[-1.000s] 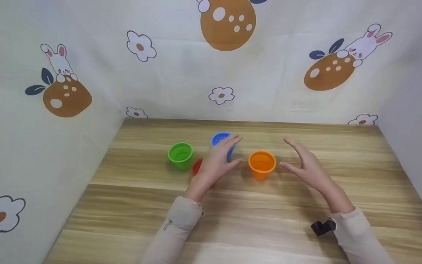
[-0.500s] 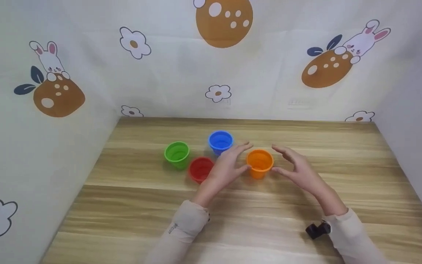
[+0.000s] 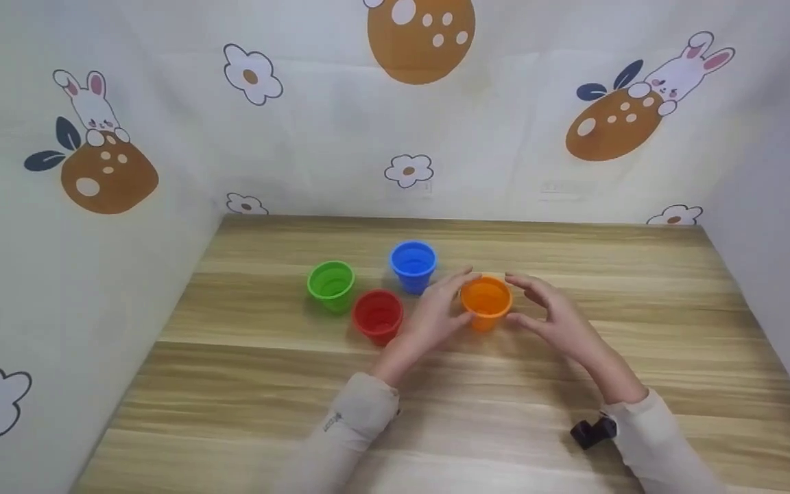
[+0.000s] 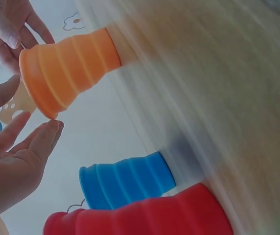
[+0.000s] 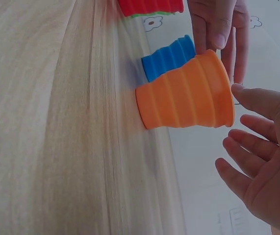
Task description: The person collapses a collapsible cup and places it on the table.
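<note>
An orange ribbed cup stands upright on the table between the two hands. At its left side is my left hand, its fingertips right at the rim in the left wrist view. On the opposite side my right hand has its thumb tip close to the rim, the other fingers spread apart in the right wrist view. Neither hand curls round the cup. Left of the left hand stand a blue cup, a red cup and a green cup, all upright with their mouths up.
The wood-grain table meets a pale wall cloth printed with rabbits and flowers at the back and left. A small black device sits at the right sleeve cuff. The red cup is close beside the left wrist.
Both hands have moved in toward the orange cup, the right one leftward and the left one rightward. The red cup, earlier mostly covered by the left hand, now shows. The cups stand as before.
</note>
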Demonstrator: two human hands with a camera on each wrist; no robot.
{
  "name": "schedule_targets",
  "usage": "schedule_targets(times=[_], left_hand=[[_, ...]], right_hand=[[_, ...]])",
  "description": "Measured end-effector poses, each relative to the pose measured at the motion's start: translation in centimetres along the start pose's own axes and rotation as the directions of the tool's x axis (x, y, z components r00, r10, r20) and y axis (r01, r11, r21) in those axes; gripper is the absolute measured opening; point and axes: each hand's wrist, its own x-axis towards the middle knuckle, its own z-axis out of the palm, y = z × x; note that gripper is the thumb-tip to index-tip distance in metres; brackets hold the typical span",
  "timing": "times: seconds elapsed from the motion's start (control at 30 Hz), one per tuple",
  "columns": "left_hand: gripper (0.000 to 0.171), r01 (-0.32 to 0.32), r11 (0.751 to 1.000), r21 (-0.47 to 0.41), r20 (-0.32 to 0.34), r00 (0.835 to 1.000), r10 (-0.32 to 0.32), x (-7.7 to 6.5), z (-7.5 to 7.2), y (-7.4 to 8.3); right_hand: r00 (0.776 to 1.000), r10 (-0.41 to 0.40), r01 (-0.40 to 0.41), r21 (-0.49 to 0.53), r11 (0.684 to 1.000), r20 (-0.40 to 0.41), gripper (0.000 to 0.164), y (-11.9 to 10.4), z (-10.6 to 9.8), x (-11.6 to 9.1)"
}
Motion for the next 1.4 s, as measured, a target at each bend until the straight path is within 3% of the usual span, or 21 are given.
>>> schedule_targets(times=[0.2,0.5,0.77,1.07,1.27,1.4], left_hand=[[0.062,0.010,0.999,-0.033,-0.016,1.000,-0.010,0.1,0.4,-0.1],[0.062,0.083,0.996,-0.039,0.003,0.997,-0.083,0.1,0.5,0.0],[0.060,0.062,0.998,-0.022,-0.011,0.998,-0.062,0.0,0.6,-0.4],[0.060,0.076,0.996,-0.055,0.000,0.997,-0.076,0.0,0.7,-0.8],[0.059,0.044,0.998,-0.041,-0.006,0.999,-0.044,0.1,0.7,-1.0],[0.057,0.059,0.996,-0.064,0.009,0.998,-0.059,0.1,0.7,-1.0]], right_hand=[[1.000,0.016,-0.016,0.019,1.000,0.008,0.057,0.2,0.1,0.1],[0.999,0.038,-0.040,0.069,0.997,0.024,0.048,0.4,0.0,0.0],[0.999,0.044,-0.045,0.079,0.996,0.014,0.043,0.6,0.1,0.2],[0.999,0.045,-0.045,0.038,0.998,-0.014,0.038,0.5,0.4,0.3],[0.998,0.008,-0.011,-0.052,0.999,-0.057,0.025,0.6,0.5,0.5],[0.996,0.011,-0.015,-0.054,0.998,-0.085,0.020,0.7,0.3,0.4]])
